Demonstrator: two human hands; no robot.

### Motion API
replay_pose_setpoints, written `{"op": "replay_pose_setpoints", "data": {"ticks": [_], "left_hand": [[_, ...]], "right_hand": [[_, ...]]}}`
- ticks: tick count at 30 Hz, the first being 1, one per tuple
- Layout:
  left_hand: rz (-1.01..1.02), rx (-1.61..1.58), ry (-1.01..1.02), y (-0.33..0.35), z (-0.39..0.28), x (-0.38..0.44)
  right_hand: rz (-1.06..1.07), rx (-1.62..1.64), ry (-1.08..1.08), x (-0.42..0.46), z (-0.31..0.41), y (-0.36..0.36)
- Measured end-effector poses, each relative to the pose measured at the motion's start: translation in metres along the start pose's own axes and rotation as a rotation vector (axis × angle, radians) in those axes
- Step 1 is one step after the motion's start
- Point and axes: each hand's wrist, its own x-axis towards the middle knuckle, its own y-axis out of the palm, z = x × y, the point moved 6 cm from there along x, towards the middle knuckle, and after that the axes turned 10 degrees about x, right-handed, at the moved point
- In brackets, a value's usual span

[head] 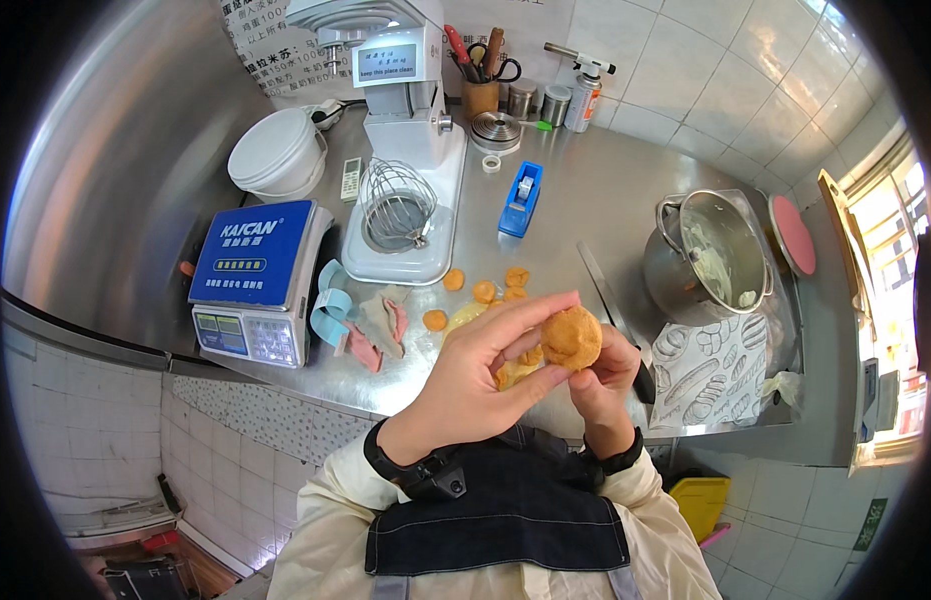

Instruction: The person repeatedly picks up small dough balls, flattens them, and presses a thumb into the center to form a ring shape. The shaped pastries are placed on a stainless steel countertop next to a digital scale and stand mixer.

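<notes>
A round golden-brown baked puff (571, 338) is held up over the steel counter, between the fingertips of my left hand (489, 367) and my right hand (606, 375). Several small round brown pieces (483, 291) lie on the counter beyond and partly behind my left hand, some on a yellowish sheet that my hands partly cover. Right of my hands lies a long knife (602, 289), its black handle close to my right hand. Left of the pieces are crumpled grey and pink cloths (383, 322).
A digital scale (249, 255) and a stand mixer (405, 142) with a whisk (399, 199) are at left. Beyond my hands is a blue tape dispenser (521, 199). At right stand a steel pot (664, 274) with pale residue and patterned paper (709, 375). A blowtorch (583, 94) is by the wall.
</notes>
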Motion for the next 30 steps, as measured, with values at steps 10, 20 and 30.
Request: {"op": "replay_pose_setpoints", "data": {"ticks": [10, 20, 30], "left_hand": [[0.016, 0.415, 0.098, 0.002, -0.011, 0.004], [-0.067, -0.227, 0.052, 0.011, 0.017, 0.014], [-0.093, -0.128, 0.083, 0.013, 0.010, 0.014]], "right_hand": [[-0.009, 0.283, 0.370, -0.007, -0.012, -0.009], [0.149, 0.105, 0.287, -0.004, -0.018, 0.013], [0.191, -0.284, -0.027, 0.009, 0.001, 0.025]]}}
